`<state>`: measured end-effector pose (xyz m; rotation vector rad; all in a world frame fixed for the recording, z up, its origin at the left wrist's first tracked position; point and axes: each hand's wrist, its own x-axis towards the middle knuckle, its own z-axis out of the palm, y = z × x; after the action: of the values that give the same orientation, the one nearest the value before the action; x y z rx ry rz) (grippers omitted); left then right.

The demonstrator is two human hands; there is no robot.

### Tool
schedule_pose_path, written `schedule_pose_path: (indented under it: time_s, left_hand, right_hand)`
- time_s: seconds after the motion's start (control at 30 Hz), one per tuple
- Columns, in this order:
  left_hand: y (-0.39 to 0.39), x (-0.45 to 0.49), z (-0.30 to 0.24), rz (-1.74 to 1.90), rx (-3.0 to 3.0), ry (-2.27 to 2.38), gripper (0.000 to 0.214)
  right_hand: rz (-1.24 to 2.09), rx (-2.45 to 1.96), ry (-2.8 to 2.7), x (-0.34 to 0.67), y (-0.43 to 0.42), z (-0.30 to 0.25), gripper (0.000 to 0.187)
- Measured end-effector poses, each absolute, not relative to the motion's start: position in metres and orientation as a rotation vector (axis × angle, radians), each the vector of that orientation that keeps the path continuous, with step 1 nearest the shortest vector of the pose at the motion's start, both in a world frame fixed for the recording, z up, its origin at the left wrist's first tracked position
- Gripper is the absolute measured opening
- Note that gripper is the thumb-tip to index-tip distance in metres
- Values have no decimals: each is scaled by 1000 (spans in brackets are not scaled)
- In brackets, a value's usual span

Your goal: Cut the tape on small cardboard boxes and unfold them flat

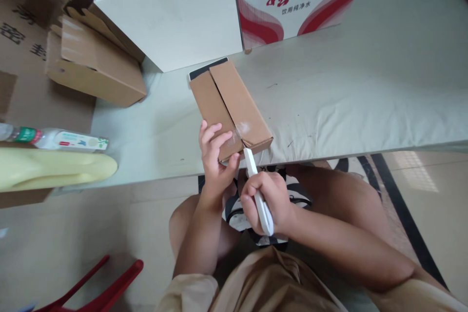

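Observation:
A small brown cardboard box (230, 102) lies on the pale cloth-covered surface (347, 97), its two top flaps meeting at a seam with clear tape near the front end. My left hand (215, 156) grips the box's near left corner, fingers curled over the flap. My right hand (268, 200) is closed round a white box cutter (258, 192), whose tip touches the seam at the box's near edge. A dark flat object (204, 69) shows under the box's far end.
A white carton (171, 14) and a red-and-white printed carton (292, 0) stand behind. An open brown box (91, 66) is at the left, with a plastic bottle (54, 139) and a pale yellow object (54, 168). A red stool (98, 287) is on the floor.

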<state>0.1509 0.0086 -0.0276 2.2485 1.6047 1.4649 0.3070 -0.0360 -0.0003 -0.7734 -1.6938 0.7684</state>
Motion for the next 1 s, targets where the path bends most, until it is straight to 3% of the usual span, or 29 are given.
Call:
schedule_pose_path:
  time_s: [0.4, 1.0]
  left_hand:
    - [8, 149, -28, 1489, 2265, 1569, 40]
    - [8, 151, -28, 1465, 2225, 1587, 41]
  right_hand:
    - [686, -538, -1704, 306, -38, -10, 16]
    - [685, -608, -1700, 305, -32, -9, 17]
